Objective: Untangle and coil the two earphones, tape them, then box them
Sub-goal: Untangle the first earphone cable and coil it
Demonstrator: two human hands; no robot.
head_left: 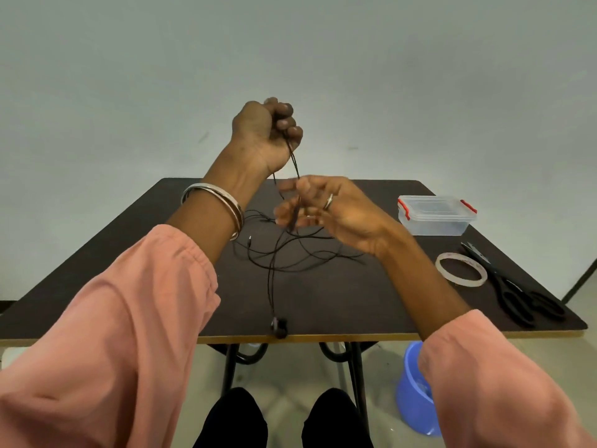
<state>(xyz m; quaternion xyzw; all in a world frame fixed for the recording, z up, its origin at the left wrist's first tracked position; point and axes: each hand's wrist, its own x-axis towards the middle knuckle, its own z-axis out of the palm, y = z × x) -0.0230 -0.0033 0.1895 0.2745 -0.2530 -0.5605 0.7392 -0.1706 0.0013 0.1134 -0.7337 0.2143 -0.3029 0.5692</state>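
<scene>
You are early in the untangling: your left hand (263,134) grips raised cords (284,250), your blurred right hand (326,210) pinches them lower, most lie tangled mid-table (97,253), while tape (461,269), scissors (513,286) and closed box (436,215) wait untouched at right.

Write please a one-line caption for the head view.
Left hand lifts tangled earphone cables while right hand pinches a strand above the table.

Box (434,216) behind tape (461,269) — scissors (513,289) right, cables (290,250) left.
</scene>
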